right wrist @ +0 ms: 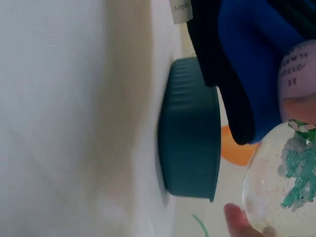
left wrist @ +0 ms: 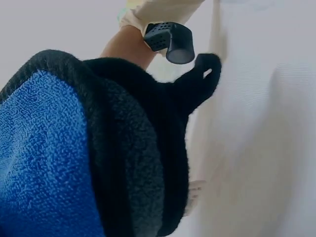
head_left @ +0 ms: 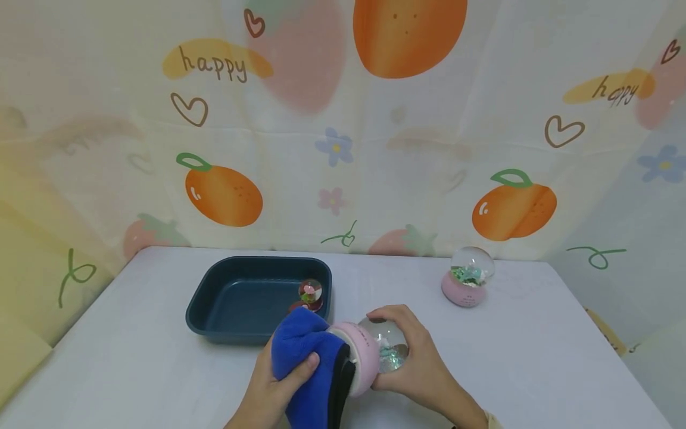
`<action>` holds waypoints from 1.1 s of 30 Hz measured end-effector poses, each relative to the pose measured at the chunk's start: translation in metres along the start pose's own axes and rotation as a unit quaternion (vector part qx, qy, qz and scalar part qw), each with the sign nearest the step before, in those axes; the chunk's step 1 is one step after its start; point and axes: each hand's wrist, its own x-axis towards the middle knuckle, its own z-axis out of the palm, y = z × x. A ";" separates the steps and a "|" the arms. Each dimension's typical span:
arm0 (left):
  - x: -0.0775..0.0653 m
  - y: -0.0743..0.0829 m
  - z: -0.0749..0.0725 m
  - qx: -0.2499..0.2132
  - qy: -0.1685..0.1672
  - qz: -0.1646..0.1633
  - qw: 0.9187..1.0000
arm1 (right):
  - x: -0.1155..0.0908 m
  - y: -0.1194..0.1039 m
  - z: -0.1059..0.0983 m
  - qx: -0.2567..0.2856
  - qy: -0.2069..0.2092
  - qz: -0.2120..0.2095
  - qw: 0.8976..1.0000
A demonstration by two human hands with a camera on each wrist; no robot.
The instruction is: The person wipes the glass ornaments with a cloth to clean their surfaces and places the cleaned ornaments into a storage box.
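Head view: the right hand [head_left: 420,360] curves its fingers and thumb around the glass dome [head_left: 392,353] of a snow globe [head_left: 370,356], while the left hand [head_left: 273,381] bunches a blue cloth [head_left: 305,342] at the pink base. The globe is tipped sideways above the white table [head_left: 134,369], apparently so the base faces the cloth and the dome serves as a handle. Behind, a dark tray [head_left: 241,304] contains a small globe [head_left: 309,292], perhaps put there so it cannot roll; another pink-based globe [head_left: 466,280] stands upright, well apart. The backdrop [head_left: 429,196] reads "happy" in 2 places. Left wrist view: the cloth, with its black edging [left wrist: 106,148], hides the left fingers, so their grip cannot be told here. Right wrist view: the base carries upside-down print [right wrist: 295,71], "BE" clear, other words only partial; a pale tag [right wrist: 181,12] shows "Mee", cut off by the frame.
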 end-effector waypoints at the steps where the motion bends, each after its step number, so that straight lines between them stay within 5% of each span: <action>1: 0.000 -0.001 -0.001 -0.004 0.003 0.001 1.000 | 0.000 0.000 -0.001 -0.006 0.004 -0.010 1.000; 9: -0.001 -0.010 -0.009 -0.040 0.012 0.026 0.999 | 0.001 -0.002 -0.005 -0.077 0.038 -0.074 0.994; 16: -0.003 -0.001 -0.002 -0.011 -0.077 -0.073 0.994 | -0.004 -0.011 0.000 -0.174 0.030 -0.112 0.978; 19: -0.001 0.004 0.002 0.028 -0.098 -0.085 0.991 | -0.005 -0.014 0.002 -0.195 0.024 -0.118 0.973; 22: -0.001 0.008 0.004 0.073 -0.082 -0.063 0.992 | -0.005 -0.016 0.003 -0.204 0.025 -0.132 0.970; 26: 0.000 0.009 0.004 0.117 -0.017 -0.035 0.992 | -0.005 -0.016 0.002 -0.212 0.033 -0.164 0.963; 30: 0.002 0.008 0.002 0.098 0.031 -0.017 0.995 | -0.005 -0.013 0.002 -0.192 0.023 -0.188 0.963; 33: 0.004 0.007 0.001 0.060 0.026 -0.017 0.998 | -0.005 -0.011 0.002 -0.163 0.004 -0.178 0.970</action>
